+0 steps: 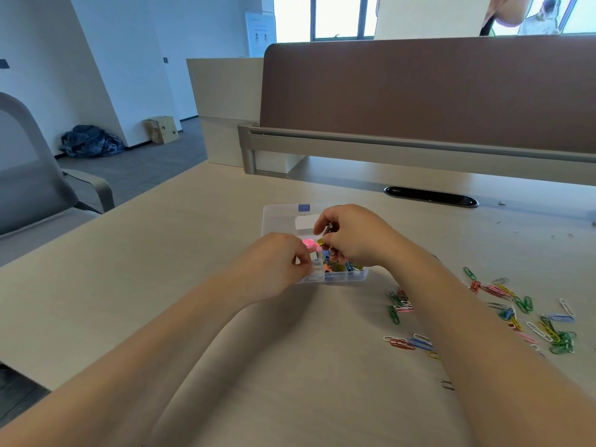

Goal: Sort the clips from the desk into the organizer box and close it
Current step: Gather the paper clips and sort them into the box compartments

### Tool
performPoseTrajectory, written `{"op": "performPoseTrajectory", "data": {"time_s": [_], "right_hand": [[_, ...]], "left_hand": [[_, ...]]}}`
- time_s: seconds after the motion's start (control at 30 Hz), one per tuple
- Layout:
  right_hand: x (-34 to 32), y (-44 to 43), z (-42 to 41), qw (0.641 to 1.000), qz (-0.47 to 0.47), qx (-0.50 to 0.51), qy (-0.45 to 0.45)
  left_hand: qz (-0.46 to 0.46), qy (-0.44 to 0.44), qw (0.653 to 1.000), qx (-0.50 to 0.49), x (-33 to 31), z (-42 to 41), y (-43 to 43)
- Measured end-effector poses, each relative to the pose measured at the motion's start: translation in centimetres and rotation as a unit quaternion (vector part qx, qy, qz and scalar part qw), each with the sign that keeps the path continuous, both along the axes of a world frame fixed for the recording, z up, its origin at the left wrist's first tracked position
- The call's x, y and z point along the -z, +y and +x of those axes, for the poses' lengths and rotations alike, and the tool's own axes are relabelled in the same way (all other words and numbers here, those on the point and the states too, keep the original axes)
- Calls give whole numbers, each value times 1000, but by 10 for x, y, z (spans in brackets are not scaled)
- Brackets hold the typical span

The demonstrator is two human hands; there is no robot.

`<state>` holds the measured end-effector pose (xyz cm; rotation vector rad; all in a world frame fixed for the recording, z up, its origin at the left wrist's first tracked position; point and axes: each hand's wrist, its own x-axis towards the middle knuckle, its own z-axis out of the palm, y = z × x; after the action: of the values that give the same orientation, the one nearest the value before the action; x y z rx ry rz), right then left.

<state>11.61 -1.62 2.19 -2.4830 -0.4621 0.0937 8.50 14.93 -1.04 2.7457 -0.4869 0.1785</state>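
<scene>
A clear plastic organizer box (342, 276) sits open on the desk, its lid (280, 217) lying flat behind it. Several coloured binder clips fill its right compartments. My right hand (351, 235) hovers over the box and pinches a yellow binder clip (321, 242) by its metal handles. My left hand (277, 262) rests at the box's left side, fingers curled against its edge next to a pink clip (310, 243). Many coloured paper clips (529, 314) lie scattered on the desk to the right.
A brown desk divider (419, 91) on a metal rail stands behind the box. A black cable slot (430, 196) is set into the desk at the back right. A grey chair (35, 175) stands at the left.
</scene>
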Motion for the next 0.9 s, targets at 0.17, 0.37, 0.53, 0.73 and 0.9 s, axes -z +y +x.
{"op": "performPoseTrajectory", "data": {"time_s": [0.17,0.37,0.53,0.73,0.9], "right_hand": [[0,0,0,1000,9,0,15],[3,0,3,1000,13,3,19],[4,0,4,1000,10,4,6],[4,-1,4,1000,10,-4,19],[3,-1,5,1000,14,2,9]], "left_hand": [[0,-9,1000,-1,-1,-2,-2],[13,3,1000,16,-1,-2,-2],[11,4,1000,29,-4,-2,-3],[8,1,999,40,0,-1,0],[3,4,999,43,-1,-2,0]]}}
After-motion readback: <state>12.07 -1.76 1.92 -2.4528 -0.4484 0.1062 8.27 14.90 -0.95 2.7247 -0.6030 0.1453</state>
